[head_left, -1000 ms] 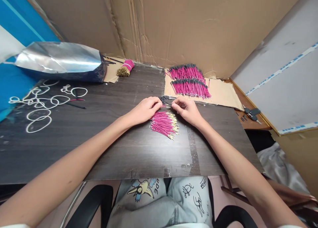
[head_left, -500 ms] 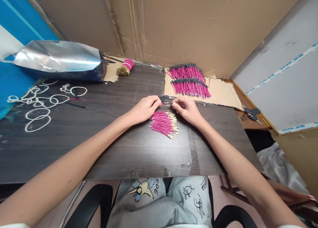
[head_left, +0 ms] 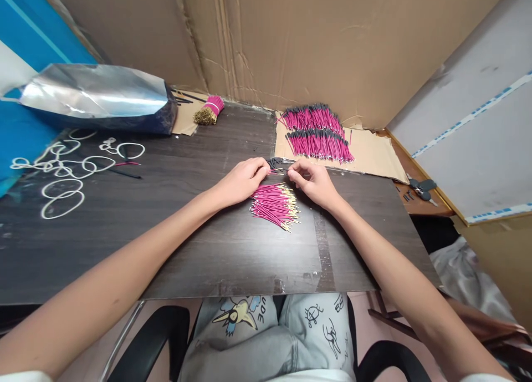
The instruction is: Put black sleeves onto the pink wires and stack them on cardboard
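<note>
A pile of wires (head_left: 274,204) is lying on the counter (head_left: 187,249), just before the left hand (head_left: 241,181) and right hand (head_left: 316,183). Behind them to the right, two rows of wires (head_left: 318,132) are resting on a cardboard sheet (head_left: 374,154)

Magenta wires (head_left: 274,204) tipped in gold lie on a dark, wood-grained table (head_left: 187,238); more rows (head_left: 318,143), pink with black ends, rest on tan cardboard (head_left: 374,154). A silver bag (head_left: 95,93) gleams against a bright blue panel (head_left: 37,32) beside white rings (head_left: 62,196). Pale jeans (head_left: 291,332) carry doodles in black, blue and yellow.
</note>
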